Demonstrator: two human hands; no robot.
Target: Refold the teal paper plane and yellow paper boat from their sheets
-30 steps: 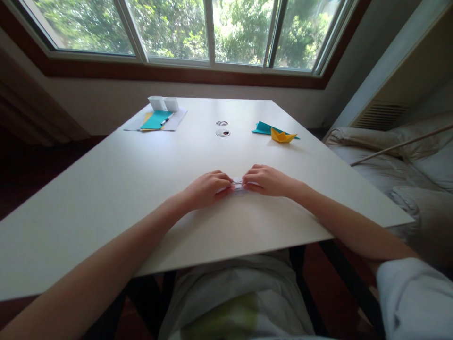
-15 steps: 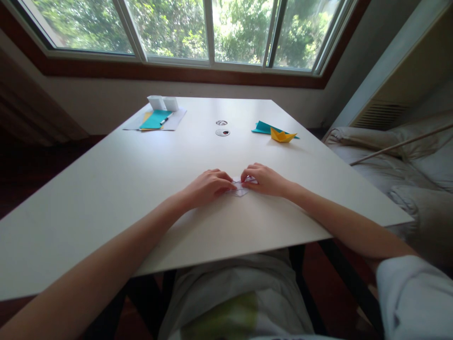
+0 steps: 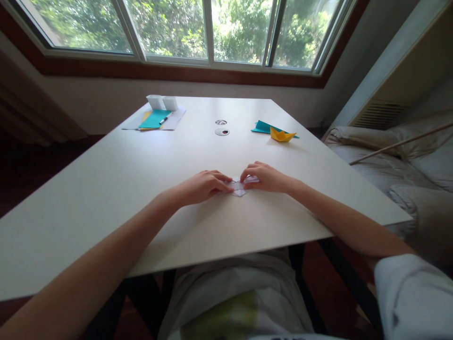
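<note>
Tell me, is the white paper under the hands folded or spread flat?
Folded: the white paper is a small creased shape with pointed corners, pinched between left hand and right hand.

We get daylight from the window (image 3: 208,33) only; its panes are overexposed, foliage washed out. Below the window the white table (image 3: 116,189) shines evenly, faint soft shadows under our forearms. Floor left of the table is near black. Wide-angle bending warps the window frame; focus stays sharp centrally.

Both hands (image 3: 235,182) together, fingers (image 3: 226,185) pinched.
</note>
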